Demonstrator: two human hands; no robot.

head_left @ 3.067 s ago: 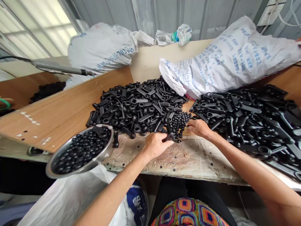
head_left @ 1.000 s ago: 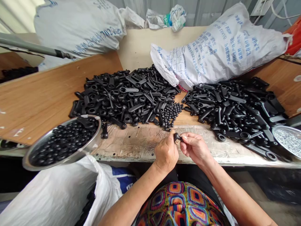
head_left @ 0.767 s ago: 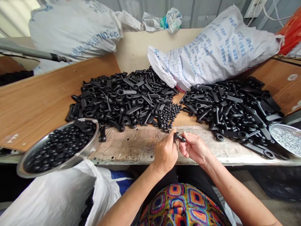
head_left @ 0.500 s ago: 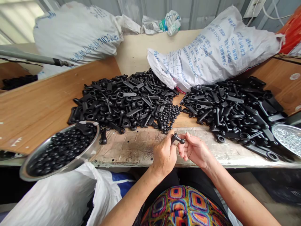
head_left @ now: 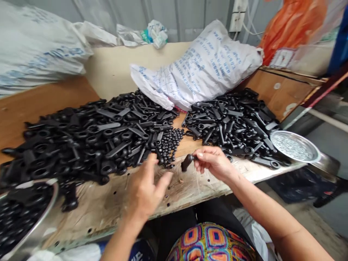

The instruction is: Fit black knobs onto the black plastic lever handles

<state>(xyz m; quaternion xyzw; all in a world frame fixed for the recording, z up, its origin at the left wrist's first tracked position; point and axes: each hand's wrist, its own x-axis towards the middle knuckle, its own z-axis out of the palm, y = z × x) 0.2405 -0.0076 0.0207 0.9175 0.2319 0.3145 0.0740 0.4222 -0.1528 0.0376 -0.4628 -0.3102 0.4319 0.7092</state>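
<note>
My right hand (head_left: 214,161) pinches a black plastic crank handle (head_left: 186,162) by its knob end, with the arm of the handle pointing down and left above the bench front. To the left, my left hand (head_left: 148,186) is smeared by motion, its thumb and fingers apart and nothing between them. Its fingertips are near a small cluster of black balls (head_left: 170,142). Behind that hand spreads a large pile of black crank handles (head_left: 108,127). A second pile of black crank handles (head_left: 225,121) lies beyond my right hand.
At lower left, a metal bowl (head_left: 56,197) holds black balls. Small silvery metal pieces fill another bowl (head_left: 319,155) at the right bench edge. A white printed sack (head_left: 201,69) leans between the piles; another white sack (head_left: 40,47) is at upper left. Wooden boards (head_left: 282,88) border the bench.
My left hand has let go of the crank handle and moved left, opening. The handle stays in my right hand and now tilts downward. The view has swung right.
</note>
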